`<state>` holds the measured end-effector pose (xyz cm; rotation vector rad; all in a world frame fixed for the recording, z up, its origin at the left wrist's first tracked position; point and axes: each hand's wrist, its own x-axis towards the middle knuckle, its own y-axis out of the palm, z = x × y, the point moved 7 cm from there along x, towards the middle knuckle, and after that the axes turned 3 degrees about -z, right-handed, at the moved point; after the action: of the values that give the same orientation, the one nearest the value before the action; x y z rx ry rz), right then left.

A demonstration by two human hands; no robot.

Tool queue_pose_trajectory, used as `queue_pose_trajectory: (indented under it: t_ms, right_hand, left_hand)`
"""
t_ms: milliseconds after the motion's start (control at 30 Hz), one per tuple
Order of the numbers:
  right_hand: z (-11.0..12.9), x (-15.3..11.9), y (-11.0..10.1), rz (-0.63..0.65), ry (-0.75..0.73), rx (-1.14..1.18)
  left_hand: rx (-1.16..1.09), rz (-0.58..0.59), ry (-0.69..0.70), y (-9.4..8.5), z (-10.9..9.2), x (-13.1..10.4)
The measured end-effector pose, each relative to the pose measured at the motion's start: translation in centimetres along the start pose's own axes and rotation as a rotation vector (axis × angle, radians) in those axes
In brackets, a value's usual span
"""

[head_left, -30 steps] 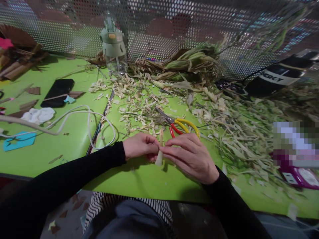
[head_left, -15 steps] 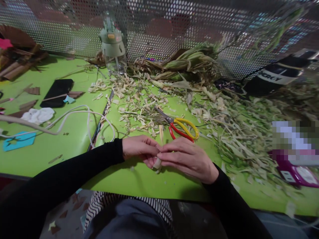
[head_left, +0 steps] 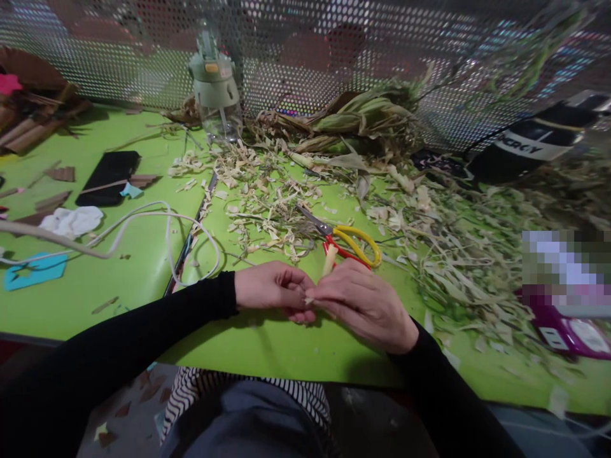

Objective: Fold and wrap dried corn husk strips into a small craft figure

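Note:
A pale strip of corn husk [head_left: 329, 259] sticks up from behind the fingers of my right hand [head_left: 360, 302], which are closed around it. A small pale end of it shows at the fingertips. My left hand [head_left: 277, 289] meets the right one there, thumb and fingers pinched together on the same strip. Part of the strip is hidden by the fingers. Just beyond my right hand lie scissors [head_left: 324, 229] with one yellow and one red handle, the red one partly covered by the hand and the strip.
Husk scraps [head_left: 267, 191] cover the table's middle and right, with a dried husk bundle [head_left: 353, 124] behind. A clear bottle [head_left: 217, 95] stands near the perforated metal screen [head_left: 296, 57]. A black phone [head_left: 109, 178] and a white cable [head_left: 138, 213] lie left; a black bottle [head_left: 534, 143] lies right.
The husk strip has turned: its upper end has moved right and leans, and its lower end no longer hangs below my fingers. My hands stay together in nearly the same place.

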<state>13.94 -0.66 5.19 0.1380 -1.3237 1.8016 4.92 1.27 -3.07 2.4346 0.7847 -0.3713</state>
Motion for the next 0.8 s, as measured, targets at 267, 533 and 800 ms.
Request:
queue_pose_trajectory:
  t_ms: [267, 533, 800]
  right_hand:
    - [-0.6, 0.0, 0.2, 0.037, 0.066, -0.127]
    - [-0.7, -0.1, 0.0, 0.093, 0.114, -0.214]
    - [-0.9, -0.2, 0.7, 0.116, 0.148, -0.37]
  left_hand:
    - [0.141, -0.103, 0.048, -0.5, 0.2, 0.4]
    - [0.246, -0.163, 0.084, -0.8, -0.3, 0.2]
    - [0.796, -0.346, 0.311, -0.8, -1.6, -0.5]
